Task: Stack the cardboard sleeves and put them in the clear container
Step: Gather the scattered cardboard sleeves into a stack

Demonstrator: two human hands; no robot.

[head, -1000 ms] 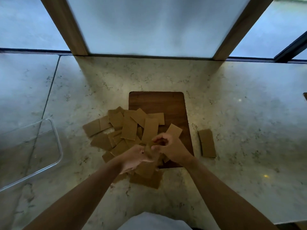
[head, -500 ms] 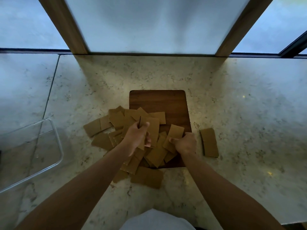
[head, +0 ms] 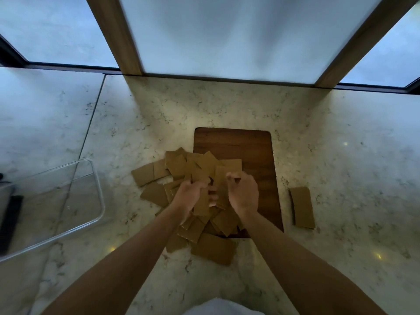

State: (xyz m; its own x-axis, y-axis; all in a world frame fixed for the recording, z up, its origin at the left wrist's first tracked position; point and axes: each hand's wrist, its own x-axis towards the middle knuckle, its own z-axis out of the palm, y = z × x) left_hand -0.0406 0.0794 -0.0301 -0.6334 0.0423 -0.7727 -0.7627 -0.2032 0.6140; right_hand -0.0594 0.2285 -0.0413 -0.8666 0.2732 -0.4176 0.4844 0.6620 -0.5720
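1. Brown cardboard sleeves [head: 181, 165] lie in a loose, overlapping pile, partly on the near left part of a dark wooden cutting board [head: 250, 151] and partly spilling onto the pale marble countertop [head: 341, 133] to the board's left and near edge.
2. The left hand [head: 189, 196] is over the middle of the pile, its fingers curled round a flat sleeve [head: 202, 204] that it holds upright-ish against the palm, thumb side toward the other hand.
3. The right hand [head: 243, 193] is just beside it, fingers bent and pinching the top edge of another sleeve [head: 221, 180] that rises from the pile; the two hands nearly touch.
4. A small separate stack of sleeves [head: 302, 206] lies on the countertop to the right of the board, apart from the pile and untouched.
5. The clear container [head: 97, 189] sits on the countertop well to the left, open-topped; no sleeves show inside it.
6. Both bare forearms reach in from the near edge, with a bit of white clothing [head: 218, 308] at the bottom of the view.
7. Frosted window panes with wooden frames [head: 113, 35] stand behind the countertop.
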